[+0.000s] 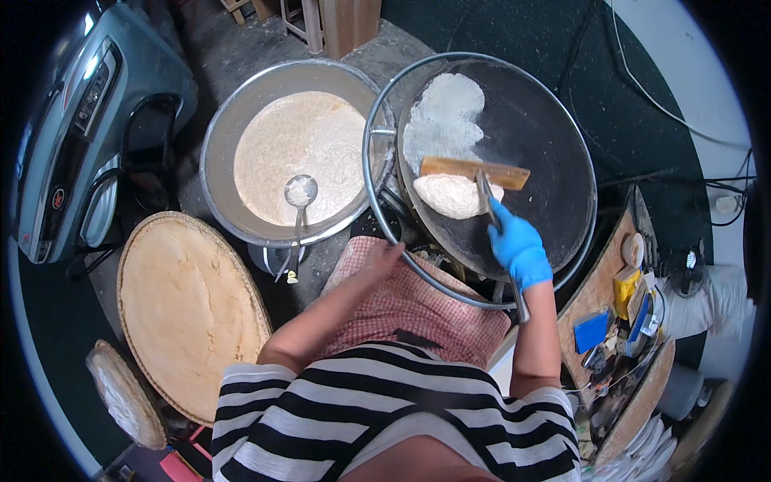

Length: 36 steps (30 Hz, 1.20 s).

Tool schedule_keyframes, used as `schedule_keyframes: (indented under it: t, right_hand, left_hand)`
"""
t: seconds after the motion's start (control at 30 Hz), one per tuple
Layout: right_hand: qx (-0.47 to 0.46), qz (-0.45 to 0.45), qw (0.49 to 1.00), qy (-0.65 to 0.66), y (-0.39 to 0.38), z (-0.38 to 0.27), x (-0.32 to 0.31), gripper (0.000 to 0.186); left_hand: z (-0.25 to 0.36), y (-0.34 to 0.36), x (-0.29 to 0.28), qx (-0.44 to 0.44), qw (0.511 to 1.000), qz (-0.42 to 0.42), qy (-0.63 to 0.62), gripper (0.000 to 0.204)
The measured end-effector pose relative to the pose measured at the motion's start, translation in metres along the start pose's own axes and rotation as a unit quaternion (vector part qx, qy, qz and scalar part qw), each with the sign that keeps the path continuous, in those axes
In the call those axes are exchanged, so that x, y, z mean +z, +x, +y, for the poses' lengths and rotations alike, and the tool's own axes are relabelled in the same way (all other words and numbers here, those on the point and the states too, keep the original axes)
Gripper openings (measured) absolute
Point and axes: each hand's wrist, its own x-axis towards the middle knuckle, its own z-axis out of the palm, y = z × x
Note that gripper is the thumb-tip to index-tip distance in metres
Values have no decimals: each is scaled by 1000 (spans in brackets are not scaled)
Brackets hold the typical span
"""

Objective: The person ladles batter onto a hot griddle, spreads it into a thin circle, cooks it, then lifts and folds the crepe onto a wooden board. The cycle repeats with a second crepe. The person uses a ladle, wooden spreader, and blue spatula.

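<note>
1. Your right hand [520, 245], in a blue glove, is closed around the handle of a wooden-bladed spreader [514, 176]. The handle's free end points between 5 and 6 o'clock, back along your forearm, probably so that your arm can steer the blade.

2. The spreader's blade lies crosswise near the middle of the dark round pan [542, 112], which sits at about 2 o'clock.

3. A pale lump of batter [454, 198] is at the pan's 8 o'clock, against the near side of the blade. That broad, flat edge seems suited to keeping the soft mass together.

4. A thin white film [444, 112] coats the pan at its 10 to 11 o'clock, beyond the blade.

5. Your bare left hand [391, 255] is beside the metal ring [368, 161] at the ring's 8 o'clock. Its fingers are blurred; you cannot tell from this view whether they grip the ring.

6. The big tub [219, 153] of batter stands between 10 and 11 o'clock, close to the pan, likely for easy reach. A ladle [300, 191] rests in it, handle over the 6 o'clock rim toward you, presumably to keep that end clean.

7. At 8 o'clock, a round pale sheet [189, 313] lies flat, its breadth supported inside a braided rim.
</note>
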Motion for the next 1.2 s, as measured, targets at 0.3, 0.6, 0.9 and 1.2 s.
schedule_keyframes:
  t: [0.3, 0.6, 0.9, 1.2]
  right_hand:
    - [-17, -13, 1000, 2, -3, -14, 14, 52]
    - [-70, 97, 992, 36, 28, -29, 15, 51]
    - [-31, 16, 999, 31, 1, -6, 6, 52]
    - [-3, -63, 996, -60, -24, 0, 4, 57]
  left_hand:
    - [23, 15, -10, 4, 996, 20, 90, 20]
    - [47, 65, -53, 31, 999, -6, 31, 30]
    - [18, -20, 2, 18, 996, -17, -90, 34]
    - [43, 25, -19, -22, 999, 5, 44, 23]
